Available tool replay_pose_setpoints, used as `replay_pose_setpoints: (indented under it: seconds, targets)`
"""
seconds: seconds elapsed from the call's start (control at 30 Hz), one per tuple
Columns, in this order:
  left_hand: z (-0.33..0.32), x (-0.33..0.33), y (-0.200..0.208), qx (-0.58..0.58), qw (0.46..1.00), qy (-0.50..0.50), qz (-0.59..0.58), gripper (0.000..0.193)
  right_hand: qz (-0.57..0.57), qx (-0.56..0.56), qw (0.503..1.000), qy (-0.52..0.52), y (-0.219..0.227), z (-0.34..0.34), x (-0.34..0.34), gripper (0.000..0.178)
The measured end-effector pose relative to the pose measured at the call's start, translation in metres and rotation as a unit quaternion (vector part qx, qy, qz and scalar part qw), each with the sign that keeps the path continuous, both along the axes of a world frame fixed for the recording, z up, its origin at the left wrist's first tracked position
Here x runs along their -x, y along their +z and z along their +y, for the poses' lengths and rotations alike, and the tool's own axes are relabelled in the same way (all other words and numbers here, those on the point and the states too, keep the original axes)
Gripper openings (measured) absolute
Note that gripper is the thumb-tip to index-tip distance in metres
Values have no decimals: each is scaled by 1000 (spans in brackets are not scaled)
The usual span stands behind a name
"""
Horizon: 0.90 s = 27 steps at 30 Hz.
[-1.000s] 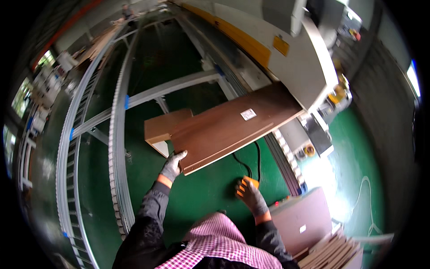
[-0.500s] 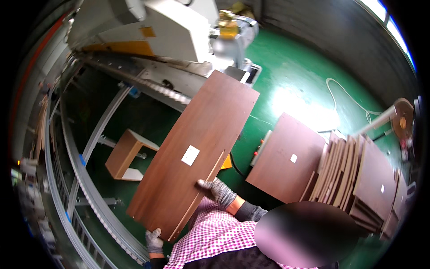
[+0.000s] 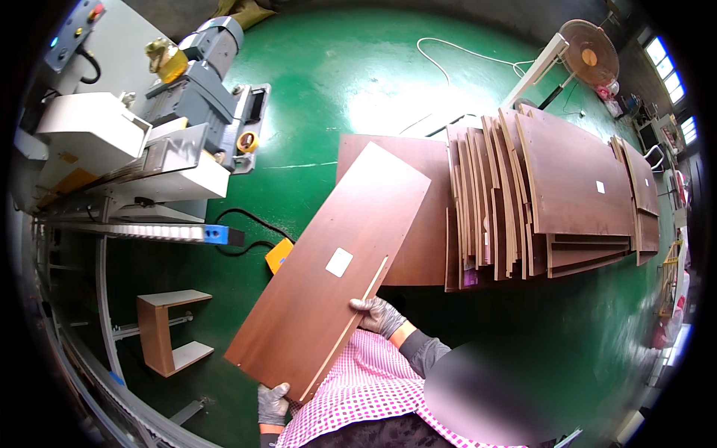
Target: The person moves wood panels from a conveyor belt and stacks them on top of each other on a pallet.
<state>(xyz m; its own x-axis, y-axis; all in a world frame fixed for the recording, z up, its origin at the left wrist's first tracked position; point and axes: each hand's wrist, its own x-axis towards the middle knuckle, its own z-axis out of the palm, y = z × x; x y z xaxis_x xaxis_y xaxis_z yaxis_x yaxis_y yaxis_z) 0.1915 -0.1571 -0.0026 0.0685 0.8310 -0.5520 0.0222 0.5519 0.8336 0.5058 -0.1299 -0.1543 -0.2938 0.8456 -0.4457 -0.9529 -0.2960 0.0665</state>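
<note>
Between my two gloved hands I carry a long brown wood panel [image 3: 306,299], tilted, with a white label on its face and a groove along its right edge. My left hand [image 3: 273,404] grips the near lower corner, thumb on the face. My right hand [image 3: 379,316] holds the right edge, thumb over the face and fingers underneath, mostly hidden. Behind the panel's far end stands another brown board [image 3: 418,254], partly covered by it.
Several brown panels [image 3: 508,201] stand in a row on the right. A grey machine with a motor [image 3: 196,93] is at the upper left, above a roller rail [image 3: 142,233]. A yellow pedal [image 3: 278,256], an open box frame [image 3: 154,332] and a fan [image 3: 588,56] are around.
My view has swung right, away from the machine and toward the standing panels. The panel stays in both hands, its far end now overlapping the board behind.
</note>
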Motion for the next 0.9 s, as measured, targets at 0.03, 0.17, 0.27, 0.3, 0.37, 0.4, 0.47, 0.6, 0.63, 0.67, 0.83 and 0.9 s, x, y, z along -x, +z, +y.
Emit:
replay_pose_setpoints:
  seconds: [0.03, 0.17, 0.27, 0.3, 0.37, 0.4, 0.47, 0.6, 0.63, 0.67, 0.83, 0.9]
  targets:
    - [5, -24, -7, -8, 1000, -10, 5, 81, 5, 22, 1000, -2, -29, -3, -15, 46]
    - [13, -84, -88, 71, 985, 57, -149, 74, -53, 86, 994, -44, -103, 14, -69, 46]
    - [18, -134, -151, 106, 973, 61, -195, 69, -112, 113, 986, -39, -156, 34, -123, 44]
    - [25, -154, -165, 114, 972, 47, -198, 68, -131, 124, 983, -37, -170, 41, -145, 42]
    - [25, -180, -211, 152, 961, 43, -226, 64, -227, 117, 966, -34, -204, 49, -180, 31]
    - [23, -193, -241, 153, 957, 50, -242, 62, -240, 120, 963, -35, -216, 53, -198, 29]
    - [19, -226, -281, 177, 947, 51, -264, 59, -281, 147, 948, -39, -238, 59, -232, 27]
    - [1, -286, -339, 280, 931, -16, -232, 39, -540, 297, 787, 13, -245, 64, -266, 57]
    - [-6, -299, -352, 300, 928, -41, -217, 35, -641, 308, 702, 50, -247, 61, -267, 68]
    - [-16, -310, -373, 312, 921, -67, -221, 33, -691, 331, 635, 103, -249, 56, -267, 87]
    - [-51, -347, -398, 471, 836, -197, -199, 39, -815, 257, 382, 351, -237, 13, -239, 93]
    - [-59, -361, -377, 476, 780, -359, -188, 41, -809, 230, 353, 409, -237, 1, -217, 86]
